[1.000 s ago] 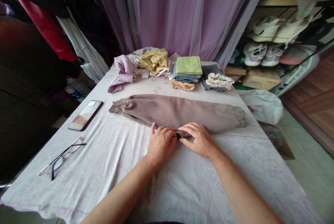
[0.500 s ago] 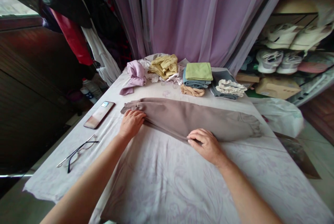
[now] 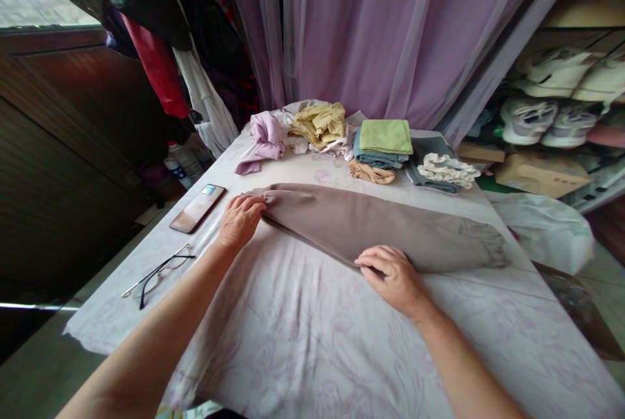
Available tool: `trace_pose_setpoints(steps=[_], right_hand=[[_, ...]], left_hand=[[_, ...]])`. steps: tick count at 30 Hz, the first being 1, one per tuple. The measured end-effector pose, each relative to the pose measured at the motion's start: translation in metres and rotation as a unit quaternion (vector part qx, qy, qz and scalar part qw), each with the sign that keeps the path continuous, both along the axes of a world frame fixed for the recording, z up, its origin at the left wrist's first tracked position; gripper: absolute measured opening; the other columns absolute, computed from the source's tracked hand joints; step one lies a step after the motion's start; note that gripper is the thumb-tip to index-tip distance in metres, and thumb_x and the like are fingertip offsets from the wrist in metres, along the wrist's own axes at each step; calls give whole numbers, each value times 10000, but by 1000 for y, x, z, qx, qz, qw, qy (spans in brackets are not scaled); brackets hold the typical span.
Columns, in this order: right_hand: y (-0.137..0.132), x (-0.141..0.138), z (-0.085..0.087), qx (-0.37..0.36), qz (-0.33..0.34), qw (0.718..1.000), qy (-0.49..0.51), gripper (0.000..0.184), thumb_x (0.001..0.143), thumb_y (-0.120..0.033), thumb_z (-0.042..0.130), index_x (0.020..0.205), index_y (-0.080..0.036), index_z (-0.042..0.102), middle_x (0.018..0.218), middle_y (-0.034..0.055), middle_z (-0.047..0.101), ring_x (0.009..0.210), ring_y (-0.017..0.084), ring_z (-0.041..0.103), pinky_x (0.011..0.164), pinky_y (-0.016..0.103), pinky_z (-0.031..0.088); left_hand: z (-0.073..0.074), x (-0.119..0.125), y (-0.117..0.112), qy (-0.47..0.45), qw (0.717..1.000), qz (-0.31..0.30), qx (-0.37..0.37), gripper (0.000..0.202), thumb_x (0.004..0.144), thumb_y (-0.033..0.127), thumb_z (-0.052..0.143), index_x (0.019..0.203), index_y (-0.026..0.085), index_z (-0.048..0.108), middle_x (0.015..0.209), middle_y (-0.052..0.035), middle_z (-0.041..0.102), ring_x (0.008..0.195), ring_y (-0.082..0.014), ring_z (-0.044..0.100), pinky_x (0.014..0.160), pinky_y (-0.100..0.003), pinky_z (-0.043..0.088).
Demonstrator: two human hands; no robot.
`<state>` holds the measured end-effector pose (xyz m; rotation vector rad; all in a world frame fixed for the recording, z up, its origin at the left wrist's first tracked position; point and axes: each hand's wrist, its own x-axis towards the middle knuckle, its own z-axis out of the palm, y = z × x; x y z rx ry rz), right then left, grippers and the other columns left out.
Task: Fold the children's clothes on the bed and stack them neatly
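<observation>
A pair of brownish-grey trousers [image 3: 336,217] lies folded lengthwise across the table, with gathered ends. My left hand [image 3: 241,217] is closed over the left end and covers most of the gathered part there; its thumb is hidden. At the near edge, around the middle of the length, my right hand [image 3: 390,276] pinches the cloth between thumb and fingers. The right gathered end [image 3: 488,243] lies loose on the cover, away from both hands.
Left of the trousers are a phone [image 3: 198,209] and glasses [image 3: 156,276]. Behind lie a crumpled yellow cloth [image 3: 319,123], a lilac garment [image 3: 266,136], a folded green cloth [image 3: 385,136], a tan item [image 3: 371,172] and a cream frilly item [image 3: 446,170]. Shoes [image 3: 527,121] fill shelves at right.
My left hand has slid outward over the trousers' gathered left end. My right hand stays at the near edge. The view has shifted, so everything sits slightly further right.
</observation>
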<state>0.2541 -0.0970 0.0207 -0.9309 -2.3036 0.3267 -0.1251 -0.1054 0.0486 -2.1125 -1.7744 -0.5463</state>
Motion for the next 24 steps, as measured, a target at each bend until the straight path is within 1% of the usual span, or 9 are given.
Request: trace_pose_setpoints(steps=[3,9,11,14,16,19,21,22,24], right_hand=[[0,0,1,2,3,1000,-7,207,815,-134,563,825,-258,728,864,20,727,829,179,651,802,330,439],[0,0,4,2,20,1000,-12,196,805,-121,556,792,-243,709,848,16,716,817,175,646,798,330,423],[0,0,4,2,20,1000,-12,193,811,-127,553,791,-244,705,844,16,714,816,176,645,798,332,422],[-1,0,6,0,22,1000,-14,183,830,-145,553,801,-246,702,848,17,713,823,177,644,801,334,423],[-2,0,7,-7,27,1000,-14,155,854,-183,566,820,-246,704,864,20,716,838,178,648,809,336,428],[-1,1,8,-16,32,999,-9,157,899,-254,568,826,-247,706,869,23,725,844,177,659,813,334,442],[1,0,7,-18,25,1000,2,207,928,-284,542,809,-246,707,855,24,733,825,172,669,798,325,457],[2,-1,6,-19,19,1000,9,232,939,-297,528,804,-245,709,851,26,738,817,171,674,790,320,467],[3,-2,6,-25,2,999,23,261,950,-317,507,815,-245,719,861,33,746,816,171,686,777,305,493]], left_hand=[[-3,0,-6,2,1000,-3,-15,228,919,183,491,970,233,707,1112,-41,734,1047,-224,626,986,-389,439],[-3,1,-13,2,1000,-4,-6,225,898,166,493,947,229,703,1101,-45,735,1055,-221,631,1006,-398,424],[-4,2,-13,0,1000,5,-18,221,877,160,498,939,226,700,1112,-48,731,1054,-225,634,1011,-404,420],[-3,4,-10,-8,998,30,-60,211,832,163,515,925,218,696,1131,-55,724,1043,-243,639,982,-414,438],[2,5,-7,-17,993,50,-102,219,820,176,512,929,217,697,1115,-56,728,1033,-256,646,947,-419,458],[16,7,-1,-20,986,73,-147,257,849,202,472,958,224,704,1022,-51,749,1005,-264,660,934,-433,463],[26,12,4,-15,986,83,-145,282,892,238,438,962,223,711,986,-59,753,985,-267,666,932,-440,465],[30,16,8,-15,987,81,-137,299,915,264,422,968,220,713,1002,-68,751,990,-268,665,932,-438,469],[33,26,18,-20,991,48,-121,338,956,312,394,1009,210,712,1089,-86,735,1047,-262,652,958,-425,471]])
